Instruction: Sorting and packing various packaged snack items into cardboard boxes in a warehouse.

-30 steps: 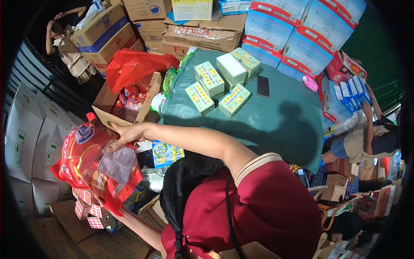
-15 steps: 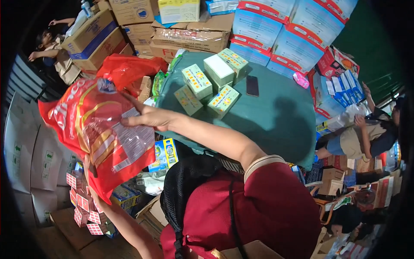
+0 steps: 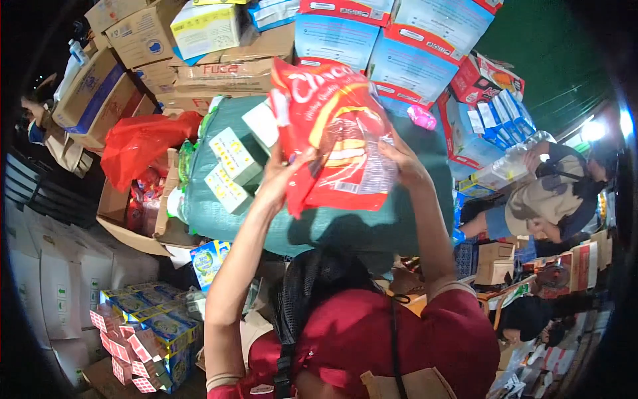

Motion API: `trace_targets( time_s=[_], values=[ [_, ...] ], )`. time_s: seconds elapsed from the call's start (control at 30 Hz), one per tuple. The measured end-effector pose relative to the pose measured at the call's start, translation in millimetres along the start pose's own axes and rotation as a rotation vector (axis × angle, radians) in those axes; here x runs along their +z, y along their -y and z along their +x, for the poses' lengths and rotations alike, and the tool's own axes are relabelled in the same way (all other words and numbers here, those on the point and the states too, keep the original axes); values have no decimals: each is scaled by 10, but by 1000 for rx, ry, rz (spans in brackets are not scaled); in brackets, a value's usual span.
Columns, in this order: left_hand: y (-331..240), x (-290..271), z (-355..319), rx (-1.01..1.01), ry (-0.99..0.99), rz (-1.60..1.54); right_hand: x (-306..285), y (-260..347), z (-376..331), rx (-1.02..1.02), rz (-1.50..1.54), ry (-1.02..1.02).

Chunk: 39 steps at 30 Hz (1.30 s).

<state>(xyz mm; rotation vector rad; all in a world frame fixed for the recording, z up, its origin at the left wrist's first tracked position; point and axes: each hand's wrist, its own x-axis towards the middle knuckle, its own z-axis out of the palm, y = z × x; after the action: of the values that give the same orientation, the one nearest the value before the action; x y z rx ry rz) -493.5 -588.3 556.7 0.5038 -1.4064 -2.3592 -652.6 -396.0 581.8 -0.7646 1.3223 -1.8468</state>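
Head-worn view: a person in a dark red shirt holds up a large, glossy red plastic bag (image 3: 339, 133) printed with a picture of a bread roll. The left hand (image 3: 282, 174) grips its lower left edge, thumb across the front; the right hand (image 3: 404, 163) is partly curled around the right edge. Both have a firm hold.

Half a second ago the bag was off to the person's left, with the right arm reaching across the body. It has since swung to the middle, over the green-covered surface (image 3: 282, 229), and now hides a phone and some of the small pale boxes (image 3: 236, 154) there. Two-handed and centred, it seems well controlled; it looks lifted rather than set down, though its underside is hidden. The open carton (image 3: 129, 234) of red packets stands to the left.
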Motion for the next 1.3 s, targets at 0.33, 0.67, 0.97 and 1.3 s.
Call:
trace_targets(
  time_s=[0.33, 0.67, 0.97, 1.3],
  values=[
    [1319, 812, 954, -325, 187, -266, -1598, -299, -319, 143, -8, -258],
    [1862, 993, 1004, -140, -25, -56, -1977, -660, -92, 217, -476, -298],
    [1929, 929, 1262, -29, 189, 635, -1879, -581, -69, 203, -269, -248],
    [2059, 852, 1295, 148, 69, 538, -1907, -573, 198, -68, -982, -400]
  ],
)
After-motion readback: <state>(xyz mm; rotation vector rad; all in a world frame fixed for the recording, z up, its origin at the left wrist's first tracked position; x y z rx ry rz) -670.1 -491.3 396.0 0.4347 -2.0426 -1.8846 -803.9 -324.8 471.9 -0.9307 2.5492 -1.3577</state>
